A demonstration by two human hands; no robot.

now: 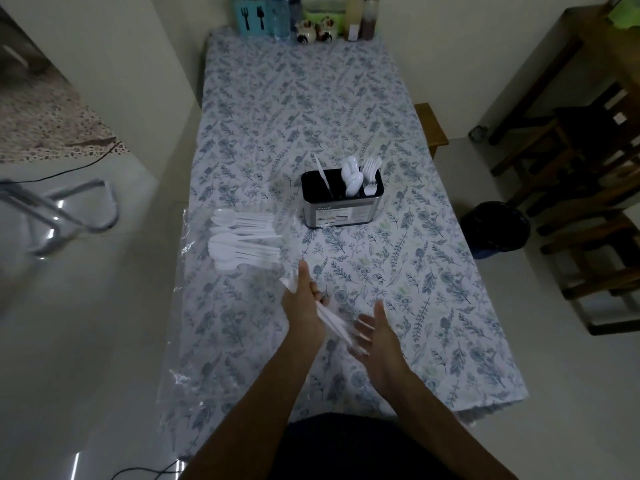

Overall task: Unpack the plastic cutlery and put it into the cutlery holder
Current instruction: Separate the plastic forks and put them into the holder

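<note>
Floral table [311, 98]; one holder [341, 206], one knife [323, 180].

Both bare forearms reach forward side by side. The left hand [304, 299] has its fingers curled in a grip round white cutlery [332, 318], thumb stretched forward. The right hand [375, 329] is beside it, fingers straight and spread, palm facing left

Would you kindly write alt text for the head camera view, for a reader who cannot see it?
A person's left hand grips several white plastic knives above a floral tablecloth, the right hand open beside it. Ahead, a cutlery holder holds a knife, spoons and forks; more cutlery lies on clear plastic wrap, left.
</note>
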